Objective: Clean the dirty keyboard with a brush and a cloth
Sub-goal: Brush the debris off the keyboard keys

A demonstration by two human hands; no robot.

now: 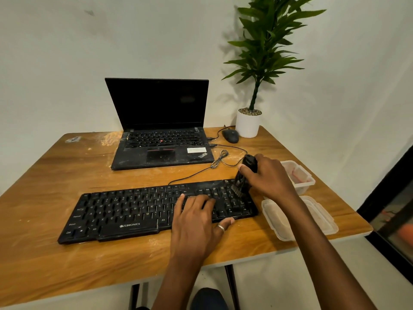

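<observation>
Keyboard (138, 211) flat on counter (55, 253), near front edge. Left hand (196, 217) spread flat on keys, likely steadying. Right hand (268, 175) gripping brush (242, 175), bristles down on numpad end. No cloth seen.

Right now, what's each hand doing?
Left hand: open, fingers flat on the keyboard, steadying it.
Right hand: gripping the brush, bristles down on the keys at the right end.

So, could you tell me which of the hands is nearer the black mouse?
Right. The right hand, gripping the brush, is in front of the mouse; the left hand rests farther back on the keyboard.
</observation>
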